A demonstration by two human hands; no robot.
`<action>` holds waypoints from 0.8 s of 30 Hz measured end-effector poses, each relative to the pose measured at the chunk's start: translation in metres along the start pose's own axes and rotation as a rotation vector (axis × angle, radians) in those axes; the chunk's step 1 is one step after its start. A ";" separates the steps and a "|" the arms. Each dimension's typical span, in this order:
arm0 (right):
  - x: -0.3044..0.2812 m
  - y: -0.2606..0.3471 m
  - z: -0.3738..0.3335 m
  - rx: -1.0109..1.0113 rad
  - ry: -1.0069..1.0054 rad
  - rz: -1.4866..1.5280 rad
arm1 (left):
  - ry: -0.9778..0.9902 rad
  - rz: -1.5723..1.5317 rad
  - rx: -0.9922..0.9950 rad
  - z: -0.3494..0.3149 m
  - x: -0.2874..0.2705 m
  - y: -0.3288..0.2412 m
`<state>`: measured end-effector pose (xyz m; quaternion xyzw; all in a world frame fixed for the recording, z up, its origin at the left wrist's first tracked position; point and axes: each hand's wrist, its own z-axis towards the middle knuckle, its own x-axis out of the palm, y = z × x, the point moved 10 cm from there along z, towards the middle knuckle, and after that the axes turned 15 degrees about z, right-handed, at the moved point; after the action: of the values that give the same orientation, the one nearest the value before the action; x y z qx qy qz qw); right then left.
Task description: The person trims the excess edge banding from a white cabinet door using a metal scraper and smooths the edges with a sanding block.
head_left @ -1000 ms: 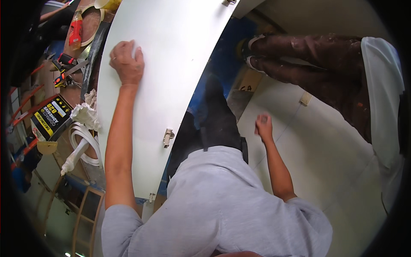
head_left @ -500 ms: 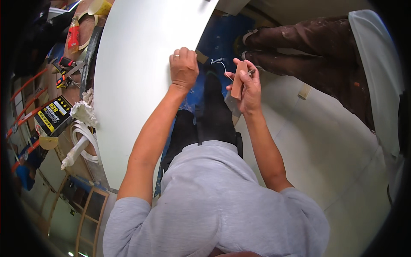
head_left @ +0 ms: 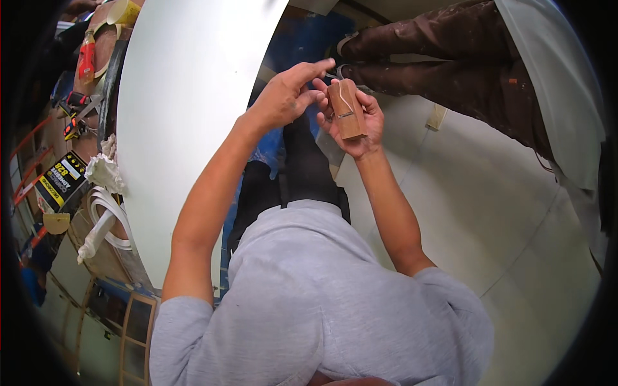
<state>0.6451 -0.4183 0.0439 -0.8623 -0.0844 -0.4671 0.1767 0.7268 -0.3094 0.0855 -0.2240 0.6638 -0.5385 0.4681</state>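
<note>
A small wooden hand plane [head_left: 348, 122] lies in my right hand [head_left: 365, 132], which is closed around its sides. The plane's flat face is turned up, with a thin metal line across it and a narrow pale shaving [head_left: 346, 98] curling out. Just left of the plane, my left hand [head_left: 286, 95] is raised near the edge of a white panel [head_left: 193, 96]. Its index finger points to the right and its thumb is apart, with nothing visible between them. I cannot tell whether the thumb touches my right hand's fingertips.
Left of the panel, a cluttered surface holds a red-labelled bottle [head_left: 87, 58], a utility knife [head_left: 72, 128], a black and yellow tin [head_left: 61, 180] and a roll of white strip [head_left: 109, 215]. Another person's dark trousers [head_left: 444, 51] stand at the upper right. A small block [head_left: 436, 117] lies on the floor.
My left hand has lifted from the panel edge, opened and moved right toward the plane. My right hand has turned the plane, showing its flat face with the shaving. The view has shifted rightward.
</note>
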 end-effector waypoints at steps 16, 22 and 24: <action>-0.062 0.098 0.005 -0.718 -0.298 -1.031 | 0.288 -0.418 -0.096 -0.014 0.006 -0.083; -0.059 0.100 0.020 -0.390 -0.164 -0.369 | 0.699 -0.501 -0.289 -0.106 0.029 -0.068; -0.043 0.087 0.024 -0.328 -0.091 -0.256 | 0.449 0.285 -0.314 -0.122 0.024 0.015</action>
<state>0.6669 -0.4889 -0.0236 -0.8819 -0.1240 -0.4538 -0.0309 0.6134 -0.2624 0.0604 -0.0735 0.8506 -0.3942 0.3402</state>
